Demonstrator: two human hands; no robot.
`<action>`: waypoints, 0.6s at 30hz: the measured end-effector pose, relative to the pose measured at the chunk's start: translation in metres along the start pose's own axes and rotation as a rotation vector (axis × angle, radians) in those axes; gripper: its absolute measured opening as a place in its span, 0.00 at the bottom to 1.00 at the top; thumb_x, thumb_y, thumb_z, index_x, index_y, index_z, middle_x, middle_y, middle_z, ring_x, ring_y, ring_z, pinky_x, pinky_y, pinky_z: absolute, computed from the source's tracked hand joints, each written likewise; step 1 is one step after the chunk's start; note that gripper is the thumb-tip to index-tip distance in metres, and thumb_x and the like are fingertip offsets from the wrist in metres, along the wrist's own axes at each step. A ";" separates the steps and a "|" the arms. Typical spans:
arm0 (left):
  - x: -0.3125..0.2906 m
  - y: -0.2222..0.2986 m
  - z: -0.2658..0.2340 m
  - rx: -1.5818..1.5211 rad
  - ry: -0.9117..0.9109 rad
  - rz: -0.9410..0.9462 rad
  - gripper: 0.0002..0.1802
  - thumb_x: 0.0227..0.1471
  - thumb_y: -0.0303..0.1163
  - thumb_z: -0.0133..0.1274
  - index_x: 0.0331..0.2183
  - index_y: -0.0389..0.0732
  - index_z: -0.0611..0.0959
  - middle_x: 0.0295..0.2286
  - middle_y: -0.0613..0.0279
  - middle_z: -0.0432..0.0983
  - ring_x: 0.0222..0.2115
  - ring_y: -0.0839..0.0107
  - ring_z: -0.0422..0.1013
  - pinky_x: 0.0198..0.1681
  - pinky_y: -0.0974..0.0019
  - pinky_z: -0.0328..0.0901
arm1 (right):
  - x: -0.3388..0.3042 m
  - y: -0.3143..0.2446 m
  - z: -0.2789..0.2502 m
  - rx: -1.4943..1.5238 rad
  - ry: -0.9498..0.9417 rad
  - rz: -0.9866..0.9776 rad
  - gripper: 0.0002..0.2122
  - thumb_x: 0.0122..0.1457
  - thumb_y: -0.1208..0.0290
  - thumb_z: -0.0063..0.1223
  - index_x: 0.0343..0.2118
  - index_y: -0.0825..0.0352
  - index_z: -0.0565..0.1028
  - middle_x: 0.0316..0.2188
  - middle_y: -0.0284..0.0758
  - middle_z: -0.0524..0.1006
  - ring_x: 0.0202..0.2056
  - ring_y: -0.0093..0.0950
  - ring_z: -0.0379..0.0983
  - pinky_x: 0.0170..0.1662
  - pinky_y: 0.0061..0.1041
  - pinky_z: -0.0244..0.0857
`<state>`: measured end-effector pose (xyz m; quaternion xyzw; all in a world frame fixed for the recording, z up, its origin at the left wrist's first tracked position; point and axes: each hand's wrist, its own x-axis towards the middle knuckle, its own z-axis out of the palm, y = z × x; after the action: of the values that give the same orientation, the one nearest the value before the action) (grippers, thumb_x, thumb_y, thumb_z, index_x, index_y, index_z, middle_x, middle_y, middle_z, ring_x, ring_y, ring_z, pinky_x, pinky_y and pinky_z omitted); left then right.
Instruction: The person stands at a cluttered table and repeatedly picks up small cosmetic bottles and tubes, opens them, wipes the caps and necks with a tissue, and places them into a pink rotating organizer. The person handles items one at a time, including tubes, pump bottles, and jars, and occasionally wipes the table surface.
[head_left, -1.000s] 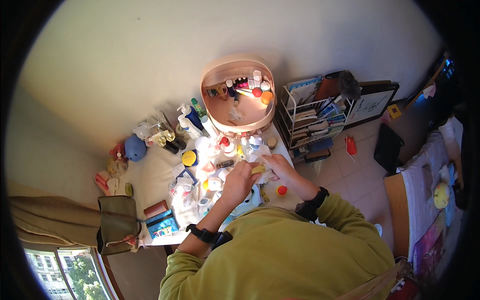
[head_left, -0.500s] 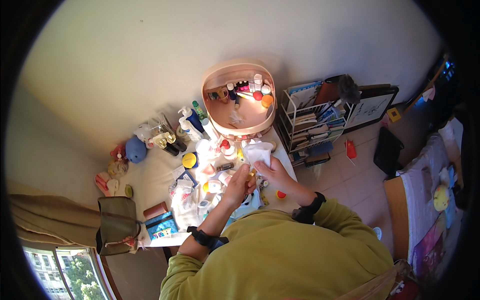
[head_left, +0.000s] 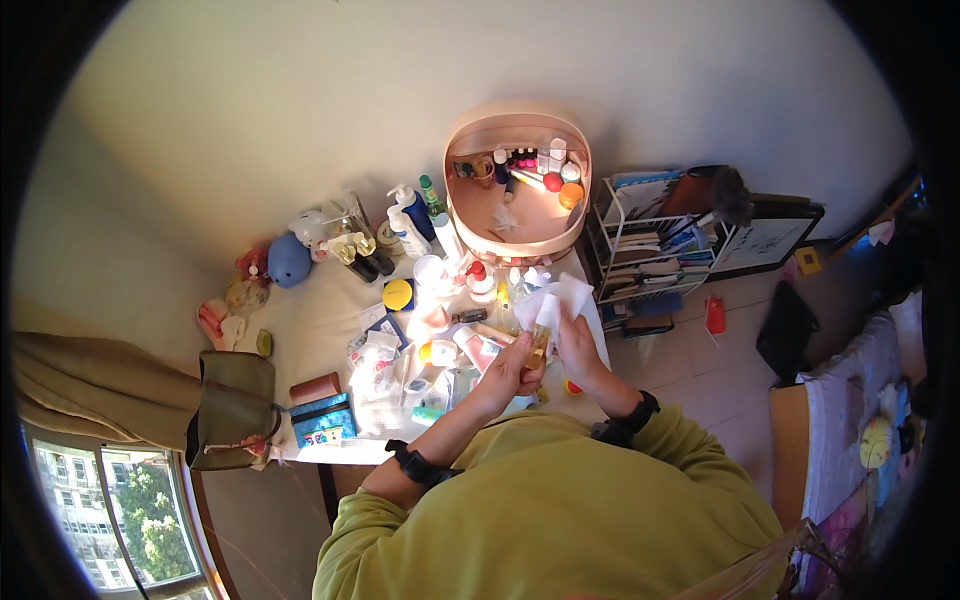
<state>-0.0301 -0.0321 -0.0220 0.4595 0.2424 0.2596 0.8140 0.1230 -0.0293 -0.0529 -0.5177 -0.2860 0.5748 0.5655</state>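
My left hand (head_left: 507, 374) is closed around a small clear bottle (head_left: 539, 348) with yellowish contents and a pale top, held upright over the table's near edge. Close beside it, my right hand (head_left: 582, 356) grips a crumpled white tissue (head_left: 572, 291), which spreads up behind the bottle's top and touches or nearly touches it. A red-topped pump bottle (head_left: 482, 286) and a pinkish tube (head_left: 474, 346) stand or lie just beyond my left hand. Strong sunlight washes out some small items there.
An open peach-coloured case (head_left: 455, 215) with cosmetics sits at the table's back. Pump bottles (head_left: 408, 235), a round yellow-lidded jar (head_left: 398, 294) and a blue pouch (head_left: 323, 419) occupy the white table (head_left: 320, 345). A white wire rack (head_left: 655, 245) of books stands right; an olive bag (head_left: 232, 408) hangs left.
The bottle now shows upright in my left hand, beside the tissue. The tissue has opened out wider in my right hand. The whole view has shifted slightly.
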 end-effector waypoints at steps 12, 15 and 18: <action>0.003 0.000 0.007 0.043 0.072 -0.005 0.17 0.65 0.46 0.31 0.36 0.43 0.67 0.16 0.75 0.51 0.14 0.83 0.45 0.16 0.76 0.42 | 0.001 -0.021 0.013 0.051 0.117 -0.046 0.15 0.63 0.59 0.45 0.37 0.69 0.74 0.29 0.29 0.75 0.29 0.14 0.67 0.29 0.18 0.62; 0.000 0.006 0.004 0.017 0.070 -0.054 0.21 0.65 0.49 0.28 0.36 0.43 0.67 0.14 0.76 0.49 0.12 0.83 0.44 0.15 0.76 0.41 | -0.006 -0.025 0.009 0.042 -0.057 -0.050 0.15 0.63 0.59 0.45 0.38 0.68 0.73 0.28 0.28 0.74 0.28 0.13 0.67 0.29 0.16 0.61; 0.000 0.005 0.010 0.107 0.075 0.008 0.22 0.64 0.50 0.27 0.37 0.42 0.68 0.13 0.76 0.49 0.11 0.83 0.44 0.15 0.76 0.41 | -0.014 -0.031 0.004 -0.145 -0.331 -0.187 0.15 0.63 0.59 0.46 0.36 0.68 0.74 0.27 0.27 0.73 0.27 0.13 0.67 0.29 0.15 0.61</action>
<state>-0.0246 -0.0365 -0.0132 0.4931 0.2845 0.2665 0.7778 0.1280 -0.0353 -0.0199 -0.4268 -0.4626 0.5747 0.5231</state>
